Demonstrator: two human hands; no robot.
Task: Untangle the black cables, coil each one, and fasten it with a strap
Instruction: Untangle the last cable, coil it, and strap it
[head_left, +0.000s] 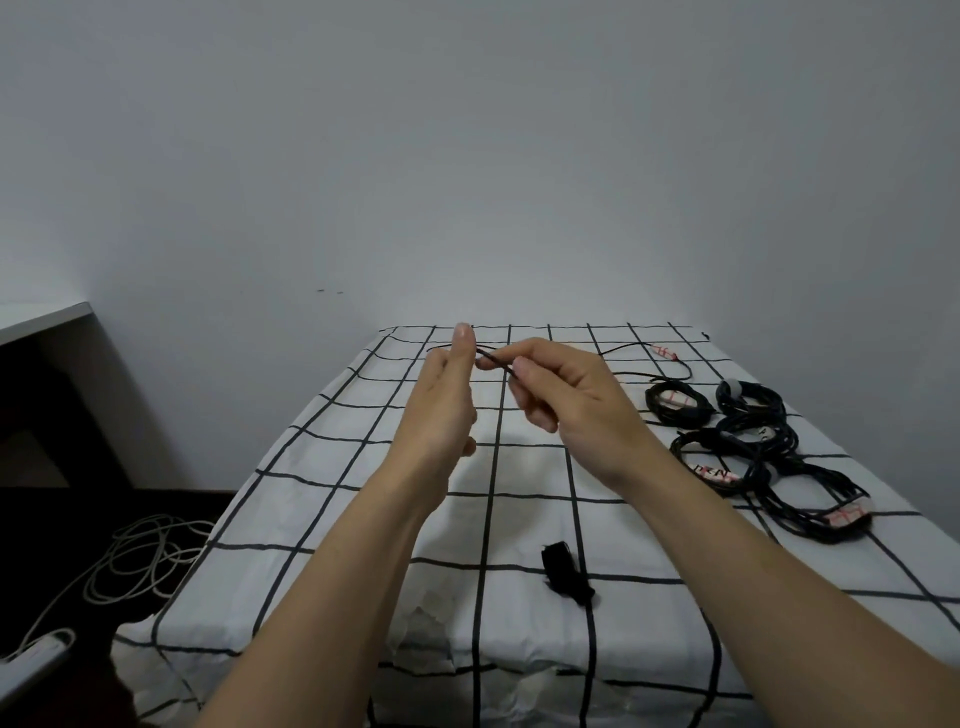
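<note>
Right hand (566, 395) pinching cable (496, 362), perhaps left hand (447, 405)

Both bare forearms are stretched forward and raised, the left hand (447, 400) being held upright with its thumb pressed straight up against a thin black cable (491, 358), while the right hand (571, 405) is curled, the same cable being pinched between its thumb and fingers (522, 370).

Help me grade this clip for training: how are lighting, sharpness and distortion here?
Head view: dim, flat light without glare; a faint shadow on the tablecloth beneath the right hand; the wide-angle lens bows the grid lines; the thin cable it pinches looks slightly soft.
</note>
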